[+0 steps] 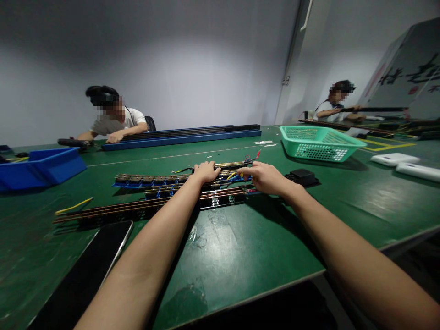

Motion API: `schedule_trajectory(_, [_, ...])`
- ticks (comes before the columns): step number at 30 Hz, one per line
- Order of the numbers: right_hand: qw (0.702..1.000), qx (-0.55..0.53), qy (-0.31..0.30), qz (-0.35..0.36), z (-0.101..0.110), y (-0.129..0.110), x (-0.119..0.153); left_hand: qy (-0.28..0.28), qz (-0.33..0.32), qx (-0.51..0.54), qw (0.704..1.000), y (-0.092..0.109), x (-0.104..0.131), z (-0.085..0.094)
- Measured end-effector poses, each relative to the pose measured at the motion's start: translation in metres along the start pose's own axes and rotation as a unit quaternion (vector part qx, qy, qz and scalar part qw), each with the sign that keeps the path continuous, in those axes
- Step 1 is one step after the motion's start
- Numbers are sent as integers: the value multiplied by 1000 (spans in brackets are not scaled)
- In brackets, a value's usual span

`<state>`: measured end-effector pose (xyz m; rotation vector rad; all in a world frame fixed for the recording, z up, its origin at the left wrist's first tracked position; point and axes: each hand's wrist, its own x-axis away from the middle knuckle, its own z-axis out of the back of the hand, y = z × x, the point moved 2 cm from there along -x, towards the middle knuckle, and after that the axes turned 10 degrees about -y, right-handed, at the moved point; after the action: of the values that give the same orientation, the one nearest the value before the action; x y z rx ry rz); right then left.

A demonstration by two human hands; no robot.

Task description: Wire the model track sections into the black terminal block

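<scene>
My left hand (206, 173) lies over a group of long narrow strips, its fingers spread and pressing on them. The strips carry thin copper-coloured rods; one dark strip (117, 211) lies nearest me, and a blue-edged strip (137, 180) lies behind it. At the strips' right end, my right hand (266, 178) is closed, with thumb and fingers pinched together. Yellow and blue pieces (233, 177) show just left of its fingertips; what it holds cannot be made out. A red-tipped wire end (258, 155) sticks up behind the right hand.
A dark phone-like slab (89, 270) lies by my left forearm. Around the green table (220, 247) are a blue bin (65, 162), a green basket (319, 151), a black block (301, 177), white devices (395, 159) and long blue channels (185, 138). Two people work across.
</scene>
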<state>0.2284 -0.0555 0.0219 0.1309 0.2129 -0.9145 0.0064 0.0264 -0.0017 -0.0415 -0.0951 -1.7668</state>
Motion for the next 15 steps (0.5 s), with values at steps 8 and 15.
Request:
schedule_trajectory(8, [958, -234, 159, -47, 10, 9, 0, -6, 2, 0, 1000, 0, 1, 1])
schedule_trajectory(15, [875, -295, 362, -127, 25, 23, 6, -10, 3, -1, 1000, 1, 2, 2])
